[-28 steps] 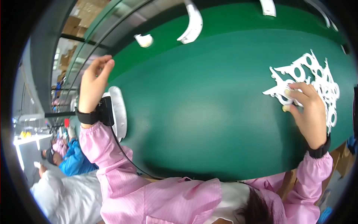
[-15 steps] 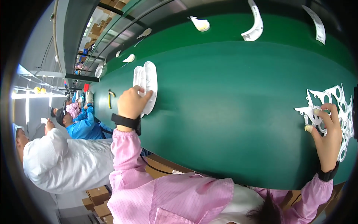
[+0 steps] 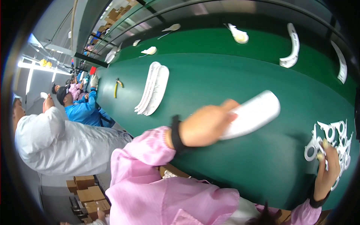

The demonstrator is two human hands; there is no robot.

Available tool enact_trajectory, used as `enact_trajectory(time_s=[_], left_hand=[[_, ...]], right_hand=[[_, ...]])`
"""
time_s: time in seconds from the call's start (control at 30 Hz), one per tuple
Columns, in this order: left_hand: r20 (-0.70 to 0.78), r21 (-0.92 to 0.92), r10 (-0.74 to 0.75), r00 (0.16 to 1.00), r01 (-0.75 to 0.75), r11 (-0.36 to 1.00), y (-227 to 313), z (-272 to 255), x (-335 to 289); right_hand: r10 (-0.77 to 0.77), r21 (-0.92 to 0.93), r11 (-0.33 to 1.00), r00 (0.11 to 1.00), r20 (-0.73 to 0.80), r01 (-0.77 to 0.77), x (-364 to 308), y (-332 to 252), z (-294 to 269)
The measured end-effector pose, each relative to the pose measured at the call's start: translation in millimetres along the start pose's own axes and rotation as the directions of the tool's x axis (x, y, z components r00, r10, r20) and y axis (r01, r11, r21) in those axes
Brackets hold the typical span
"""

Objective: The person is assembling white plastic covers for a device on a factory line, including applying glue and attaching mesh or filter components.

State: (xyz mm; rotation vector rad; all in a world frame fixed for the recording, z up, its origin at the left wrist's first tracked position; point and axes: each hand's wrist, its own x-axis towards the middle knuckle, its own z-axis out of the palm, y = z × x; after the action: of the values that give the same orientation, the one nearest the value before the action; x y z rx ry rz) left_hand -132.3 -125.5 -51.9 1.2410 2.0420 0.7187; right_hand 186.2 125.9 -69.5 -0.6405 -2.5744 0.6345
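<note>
Left hand carries a white tray over the green table

The left hand (image 3: 205,125) grips a long white tray (image 3: 252,114) by its near-left end; its long axis points far-right. The right hand (image 3: 328,169) presses open fingers on white cut-out pieces (image 3: 333,139) at the right edge.

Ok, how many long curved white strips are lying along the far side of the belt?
2: one curved strip at the upper right of the green belt, and another strip farther right near the picture's rim. More may lie beyond the dark edge.
</note>
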Motion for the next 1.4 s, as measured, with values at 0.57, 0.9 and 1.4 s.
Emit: enact_trajectory(time_s=[0.57,0.9,1.4], left_hand=[[0.157,0.165,0.413,0.897,-0.436,0.885,7.5,42.0,9.7],[0.186,0.051,0.198,0.962,-0.211,0.976,-3.3,38.7,-3.8],[0.218,0.134,0.150,0.964,-0.182,0.974,11.7,57.9,15.9]], right_hand=[[-0.349,0.084,0.934,0.937,0.022,0.346,53.5,-94.7,24.3],[-0.072,0.057,0.996,0.984,0.160,0.063,51.7,-90.2,58.9],[-0.129,0.025,0.992,0.986,0.109,0.127,43.7,-59.1,70.4]])
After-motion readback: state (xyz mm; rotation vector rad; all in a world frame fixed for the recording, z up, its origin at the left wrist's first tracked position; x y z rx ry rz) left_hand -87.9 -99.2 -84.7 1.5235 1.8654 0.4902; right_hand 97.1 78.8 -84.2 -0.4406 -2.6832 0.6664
